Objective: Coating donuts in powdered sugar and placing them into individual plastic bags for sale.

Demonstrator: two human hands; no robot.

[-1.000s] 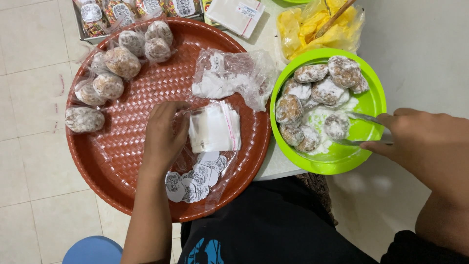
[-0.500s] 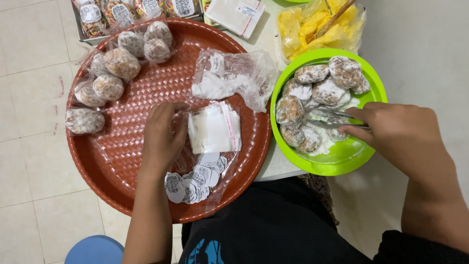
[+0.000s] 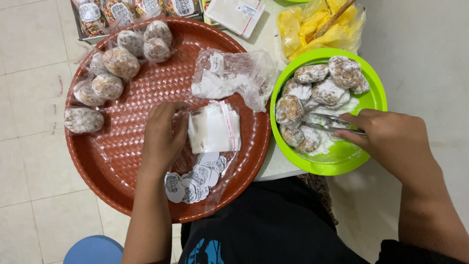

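1. Right hand [image 3: 393, 142] is closed around metal tongs [image 3: 326, 123], whose tips sit among the powdered pastries [image 3: 317, 93] in the green bowl [image 3: 372, 100]. One pastry lies just past the tips, touching its neighbours.
2. Left hand [image 3: 162, 137] rests fingers-down on the red woven tray [image 3: 117, 161], pinching the edge of the small clear bags [image 3: 213, 128] stacked just right of it; whether one bag is lifted free I cannot tell.
3. To do this well, I judge the tongs should grip one pastry across its middle, lightly, so the coating stays on, while the left hand opens a single bag.
4. Below the left hand lies a heap of small round white stickers [image 3: 191, 180] with dark print.
5. Beyond it, bagged pastries [image 3: 113, 66] line the tray's far-left rim; a crumpled powdery bag [image 3: 229, 78] lies to the far right.
6. Farther off: a white flat packet [image 3: 237, 13], and a yellow snack bag [image 3: 320, 24].
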